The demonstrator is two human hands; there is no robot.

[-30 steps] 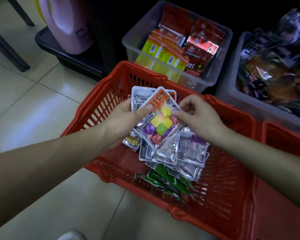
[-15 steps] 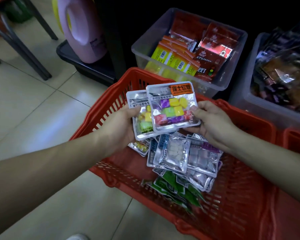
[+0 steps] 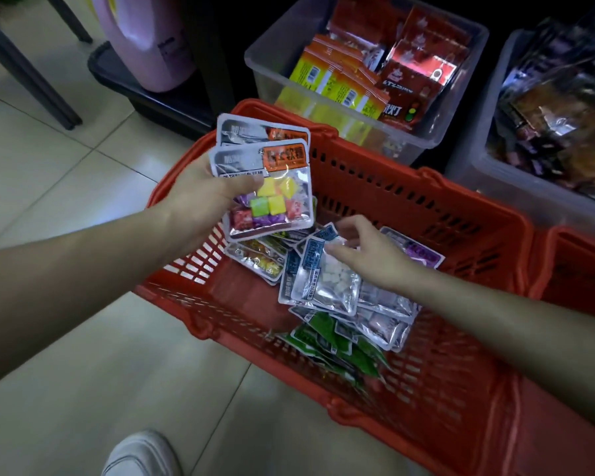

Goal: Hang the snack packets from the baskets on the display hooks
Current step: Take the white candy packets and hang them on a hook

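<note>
My left hand [image 3: 200,197] grips a small stack of candy packets [image 3: 272,190] with orange labels and coloured cubes, held above the left end of the red basket [image 3: 409,187]. My right hand [image 3: 368,255] reaches down into the basket, fingers loosely spread, its fingertips touching a clear packet of white candy [image 3: 327,280] with a blue label. Under and around it lie several more packets: silver ones, a purple-labelled one [image 3: 423,255] and green ones [image 3: 340,345]. No display hooks are in view.
Behind the basket stands a clear bin [image 3: 265,60] of red and yellow snack packs, and a grey bin [image 3: 488,159] of dark packets at the right. A pink jug [image 3: 145,39] sits on a black tray at back left. A second red basket [image 3: 577,266] adjoins at right. My shoe [image 3: 141,455] is on the tiled floor.
My right hand let go of the coloured-cube packet, which now sits in my left hand's stack, and dropped into the basket onto the white-candy packet. My left hand rose slightly.
</note>
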